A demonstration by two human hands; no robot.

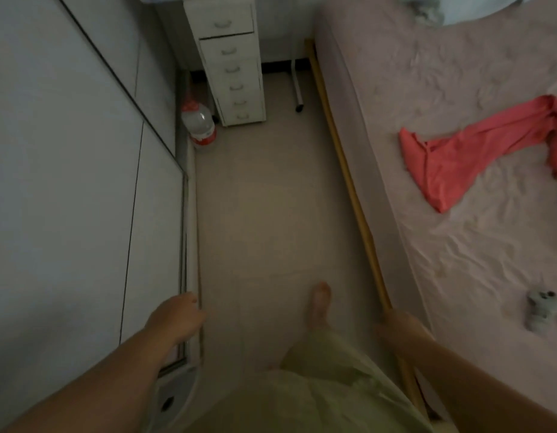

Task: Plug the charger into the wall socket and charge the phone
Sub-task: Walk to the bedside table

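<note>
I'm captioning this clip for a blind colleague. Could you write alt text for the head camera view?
A person walks barefoot down a dim, narrow floor strip between a pale wardrobe and a bed, left hand and right hand empty; no charger, phone or socket shows. Ahead stand a white drawer tower and a water bottle; a red garment lies on the bed.

Right hand (396, 328) blurred, grip unclear; red garment (477, 148) cut off at the edge

Both bare arms hang down and slightly forward at the person's sides. The left hand (177, 317) is loosely curled, fingers bent inward, holding nothing. The right hand (399, 328) is blurred and points downward; its fingers cannot be made out. One bare foot (319, 303) is stepping forward between them.
</note>
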